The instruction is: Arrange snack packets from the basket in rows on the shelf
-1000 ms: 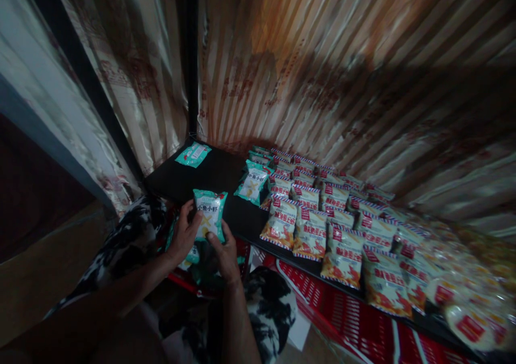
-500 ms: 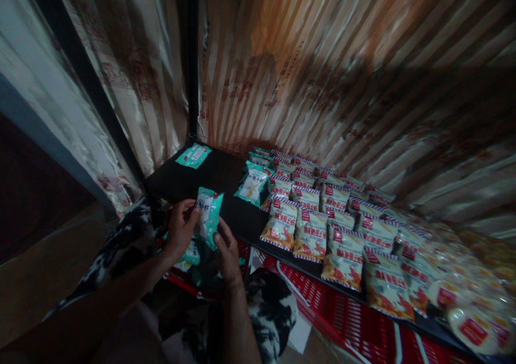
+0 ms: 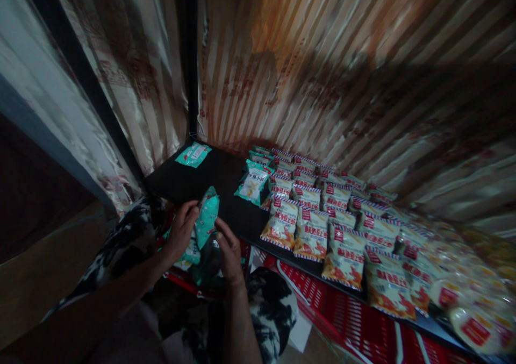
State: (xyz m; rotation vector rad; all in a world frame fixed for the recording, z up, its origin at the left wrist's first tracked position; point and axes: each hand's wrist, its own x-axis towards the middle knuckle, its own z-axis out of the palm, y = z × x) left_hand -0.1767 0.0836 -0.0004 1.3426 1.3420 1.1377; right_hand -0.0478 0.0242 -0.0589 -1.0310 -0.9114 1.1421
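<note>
A teal snack bag [image 3: 208, 219] is held up over the front edge of the black shelf [image 3: 226, 165], its side turned toward me. My left hand [image 3: 182, 228] pinches its left edge between thumb and fingers. The curled fingers of my right hand [image 3: 229, 251] are at its lower right edge, closed on it as far as I can see. Below, more teal bags lie in a red basket [image 3: 183, 277] by my lap, partly hidden by my hands. Another teal bag [image 3: 253, 184] stands on the shelf, fronting a short row, and one [image 3: 193, 155] lies flat in the back left corner.
Rows of white and orange snack bags [image 3: 310, 232] fill the shelf's middle. Round clear-wrapped packs [image 3: 470, 321] stand at the right. Red perforated baskets [image 3: 342, 313] sit under the front edge. A black post [image 3: 192, 57] and pleated curtain [image 3: 322, 73] close off the back.
The bag in my hands has turned from showing its printed front to showing its side. My hands have barely moved, and the bags on the shelf stay as they were.
</note>
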